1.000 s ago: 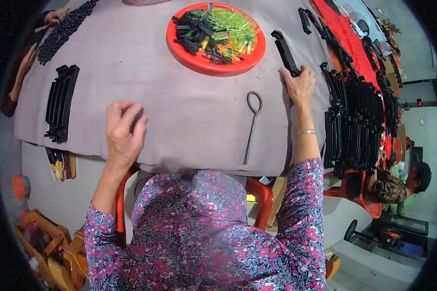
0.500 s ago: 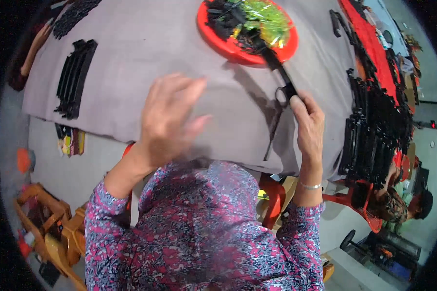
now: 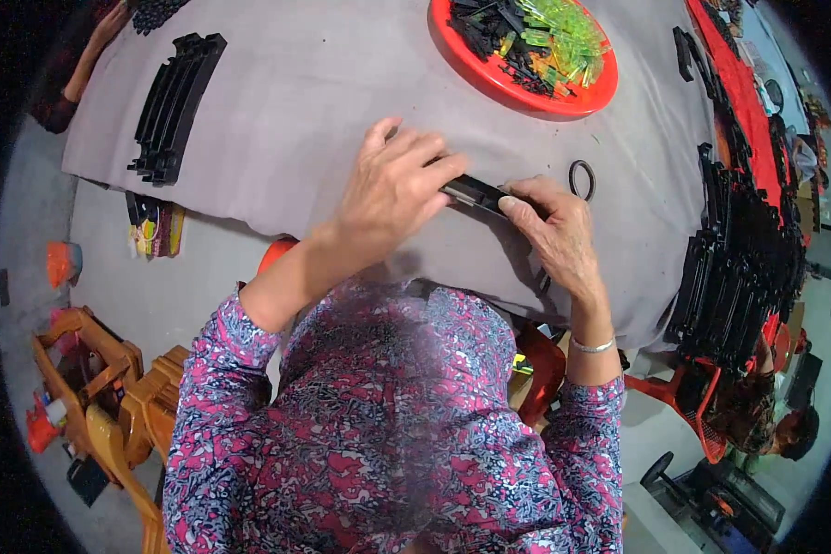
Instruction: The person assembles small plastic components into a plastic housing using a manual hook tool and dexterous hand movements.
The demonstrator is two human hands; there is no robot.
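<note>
In front of the red tray (image 3: 526, 100), the right hand (image 3: 559, 222) pinches one end of a narrow black bar (image 3: 475, 194), which a moment earlier overlaps the tray; the left hand (image 3: 392, 180), then apart, now curls over the other end, its grip indeterminable. A ring-headed metal rod (image 3: 593, 179) lies partly hidden, tray-side of the right hand; grouped black bars (image 3: 180, 111) lie left of the tray.
</note>
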